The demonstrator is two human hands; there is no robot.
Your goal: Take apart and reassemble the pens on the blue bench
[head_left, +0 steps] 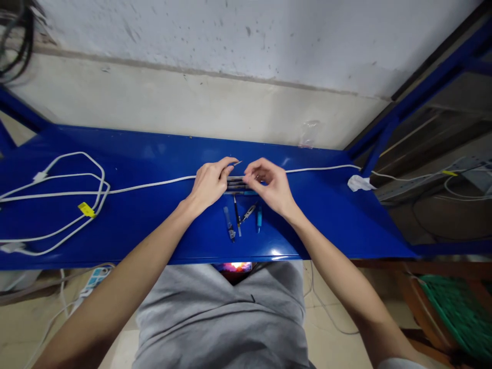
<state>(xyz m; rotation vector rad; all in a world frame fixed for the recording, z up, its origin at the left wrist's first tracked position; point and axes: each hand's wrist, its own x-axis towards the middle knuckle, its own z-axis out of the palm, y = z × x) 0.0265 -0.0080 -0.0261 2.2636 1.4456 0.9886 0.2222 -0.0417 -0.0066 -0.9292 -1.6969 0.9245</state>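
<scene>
My left hand (210,180) is closed, thumb and forefinger pinching a small thin pointed piece (238,163) whose kind I cannot make out. Facing it, my right hand (271,185) has thumb and fingertips together; anything in that pinch is too small to name. Several dark pens or pen parts (236,186) lie side by side between the hands, partly covered by the fingers. Closer to me rest a clear pen barrel (229,224), a thin dark refill (237,215), a silver-and-black pen piece (249,211) and a light blue pen piece (259,219).
A white cable (154,183) runs along the blue table (154,238) behind my hands, looping at left with a yellow tag (86,209). Crumpled white tissue (360,183) lies at right. A clear plastic bag (308,134) rests against the wall. Blue frame posts (378,141) stand at the right.
</scene>
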